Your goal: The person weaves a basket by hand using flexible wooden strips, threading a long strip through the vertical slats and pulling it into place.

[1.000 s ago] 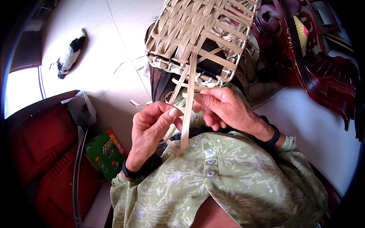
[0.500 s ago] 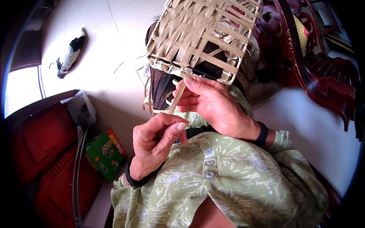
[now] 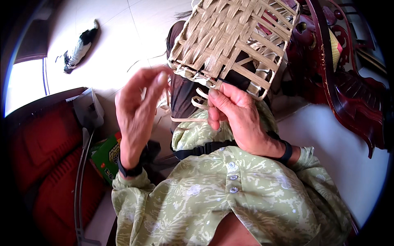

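Note:
A tan basket of woven flat strips tilts at the top centre over my dark-clothed leg, with white ties along its near edge and loose strips hanging below. My right hand is closed at that edge, thumb and forefinger pinching a flat strip. My left hand is raised left of the basket’s lower corner; its curled fingers are smeared by motion, so I cannot tell what, if anything, they hold.
Carved dark-red wooden furniture stands at right. At left are red padded cushions, a grey metal-and-plastic piece and a green box. A small black-and-white animal lies on the tiled floor.
My left hand has moved up and left, away from the central strip. My right hand has moved up to the basket’s edge. The basket has shifted slightly rightward in view.

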The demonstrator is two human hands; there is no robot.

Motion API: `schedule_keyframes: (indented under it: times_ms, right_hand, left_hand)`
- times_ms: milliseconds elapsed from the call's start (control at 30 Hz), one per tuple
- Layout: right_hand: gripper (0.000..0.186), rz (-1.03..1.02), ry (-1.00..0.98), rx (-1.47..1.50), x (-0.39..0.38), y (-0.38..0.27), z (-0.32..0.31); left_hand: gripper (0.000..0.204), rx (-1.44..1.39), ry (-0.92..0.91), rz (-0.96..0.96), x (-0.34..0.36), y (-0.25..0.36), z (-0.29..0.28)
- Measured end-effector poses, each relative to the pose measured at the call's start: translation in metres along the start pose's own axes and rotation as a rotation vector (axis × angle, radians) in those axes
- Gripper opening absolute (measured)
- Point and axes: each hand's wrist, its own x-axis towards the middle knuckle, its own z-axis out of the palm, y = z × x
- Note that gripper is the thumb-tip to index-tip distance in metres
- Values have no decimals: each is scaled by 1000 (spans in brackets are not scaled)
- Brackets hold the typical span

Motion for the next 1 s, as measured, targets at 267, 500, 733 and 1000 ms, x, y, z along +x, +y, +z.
schedule_keyframes:
  times_ms: [267, 500, 733, 1000]
  right_hand:
    - [32, -14, 19, -109, 5, -6, 8]
    - [29, -78, 29, -143, 6, 2, 3]
    - [28, -56, 22, -226, 3, -4, 5]
    - [27, -71, 5, -180, 2, 1, 3]
  left_hand:
    - [38, -107, -73, -55, 48, -39, 14]
    - [90, 178, -63, 388, 30, -41, 28]
    - [44, 309, 9, 434, 19, -42, 33]
    - [37, 288, 183, 498, 15, -55, 61]
